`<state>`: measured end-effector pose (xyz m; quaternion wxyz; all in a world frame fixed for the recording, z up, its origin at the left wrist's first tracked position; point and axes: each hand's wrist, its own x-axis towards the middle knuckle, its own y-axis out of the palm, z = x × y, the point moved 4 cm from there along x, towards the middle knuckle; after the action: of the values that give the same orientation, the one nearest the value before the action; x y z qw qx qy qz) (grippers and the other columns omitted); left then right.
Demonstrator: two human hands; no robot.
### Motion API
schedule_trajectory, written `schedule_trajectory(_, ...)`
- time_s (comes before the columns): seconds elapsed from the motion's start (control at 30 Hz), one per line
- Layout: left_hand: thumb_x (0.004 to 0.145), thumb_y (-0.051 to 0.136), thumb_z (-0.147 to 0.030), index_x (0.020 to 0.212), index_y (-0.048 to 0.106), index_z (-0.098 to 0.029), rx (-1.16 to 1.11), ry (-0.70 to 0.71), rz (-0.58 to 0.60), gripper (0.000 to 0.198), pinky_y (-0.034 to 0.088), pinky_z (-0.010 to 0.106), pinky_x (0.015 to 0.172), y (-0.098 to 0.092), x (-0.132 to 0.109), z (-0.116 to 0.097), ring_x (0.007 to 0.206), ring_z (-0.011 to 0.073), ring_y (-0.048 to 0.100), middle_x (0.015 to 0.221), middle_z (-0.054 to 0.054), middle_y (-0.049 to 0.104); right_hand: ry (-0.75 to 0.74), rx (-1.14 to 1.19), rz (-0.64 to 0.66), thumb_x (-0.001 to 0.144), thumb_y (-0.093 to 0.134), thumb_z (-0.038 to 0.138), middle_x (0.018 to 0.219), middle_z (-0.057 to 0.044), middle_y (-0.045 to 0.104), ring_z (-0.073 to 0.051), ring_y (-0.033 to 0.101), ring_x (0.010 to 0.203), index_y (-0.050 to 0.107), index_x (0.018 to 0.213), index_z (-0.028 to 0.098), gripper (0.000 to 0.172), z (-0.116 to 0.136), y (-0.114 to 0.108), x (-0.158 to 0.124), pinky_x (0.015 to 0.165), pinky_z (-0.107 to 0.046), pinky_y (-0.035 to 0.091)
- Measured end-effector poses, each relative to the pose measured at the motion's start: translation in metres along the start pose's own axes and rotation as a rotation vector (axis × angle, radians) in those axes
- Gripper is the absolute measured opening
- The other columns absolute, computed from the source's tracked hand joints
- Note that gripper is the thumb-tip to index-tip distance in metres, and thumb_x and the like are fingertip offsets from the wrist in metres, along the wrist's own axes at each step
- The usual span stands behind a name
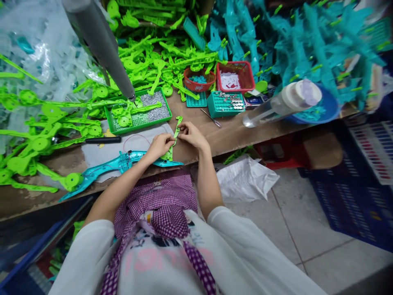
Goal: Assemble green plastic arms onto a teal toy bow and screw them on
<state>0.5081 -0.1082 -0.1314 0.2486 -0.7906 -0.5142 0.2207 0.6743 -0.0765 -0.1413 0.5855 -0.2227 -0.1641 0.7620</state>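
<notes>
A slim green plastic part [177, 130] stands between my two hands near the table's front edge. My left hand [161, 144] is closed on its lower left side, fingers pinched. On the other side, my right hand [190, 135] has its fingertips bent against the part's upper right edge; anything small between them is too tiny to make out. Under my left forearm lies a long turquoise part [106, 164] with a thin red wire, on a grey cloth [95, 155]. A black-handled tool [103, 140] rests left of it.
A grey power screwdriver [101, 49] hangs over a green tray [139, 125] of screws. Green parts heap at left and back. Red baskets, a turquoise box [226, 105], a small screwdriver [211, 118] and a clear bottle [281, 103] stand at right.
</notes>
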Motion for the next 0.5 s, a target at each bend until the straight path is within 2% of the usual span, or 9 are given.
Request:
schedule_trajectory(0.13, 0.084, 0.062, -0.018, 0.087, 0.071, -0.017, -0.029, -0.025, 0.006, 0.010, 0.046, 0.029, 0.076, 0.000, 0.001, 0.001, 0.077, 0.0186, 0.063, 0.084, 0.004, 0.072, 0.030, 0.036, 0.060, 0.062, 0.063, 0.024, 0.092, 0.000, 0.056, -0.010, 0.048, 0.068, 0.059, 0.099, 0.017, 0.038, 0.000, -0.003, 0.008, 0.070, -0.026, 0.044)
schedule_trajectory(0.27, 0.083, 0.063, -0.016, 0.086, 0.071, -0.017, -0.044, -0.037, 0.003, 0.008, 0.046, 0.028, 0.076, 0.000, 0.000, 0.000, 0.077, 0.0180, 0.064, 0.082, 0.004, 0.072, -0.002, 0.151, 0.175, 0.060, 0.069, 0.034, 0.095, -0.002, 0.057, -0.012, 0.051, 0.074, 0.059, 0.103, 0.017, 0.047, 0.002, -0.008, 0.008, 0.070, -0.028, 0.044)
schedule_trajectory(0.37, 0.084, 0.063, -0.016, 0.086, 0.071, -0.017, -0.040, -0.031, 0.001, 0.008, 0.047, 0.028, 0.076, 0.000, 0.000, 0.000, 0.077, 0.0177, 0.064, 0.083, 0.003, 0.072, -0.010, 0.142, 0.096, 0.064, 0.069, 0.037, 0.088, 0.000, 0.056, -0.012, 0.049, 0.072, 0.059, 0.097, 0.018, 0.040, 0.000, -0.006, 0.007, 0.070, -0.029, 0.043)
schedule_trajectory(0.5, 0.086, 0.062, -0.014, 0.097, 0.072, -0.016, -0.012, 0.001, 0.001, 0.016, 0.048, 0.029, 0.080, -0.001, -0.002, -0.001, 0.082, 0.0184, 0.065, 0.089, 0.005, 0.073, 0.023, 0.029, -0.023, 0.065, 0.067, 0.029, 0.078, 0.003, 0.053, -0.011, 0.047, 0.068, 0.059, 0.090, 0.020, 0.028, -0.003, 0.002, 0.011, 0.067, -0.027, 0.040)
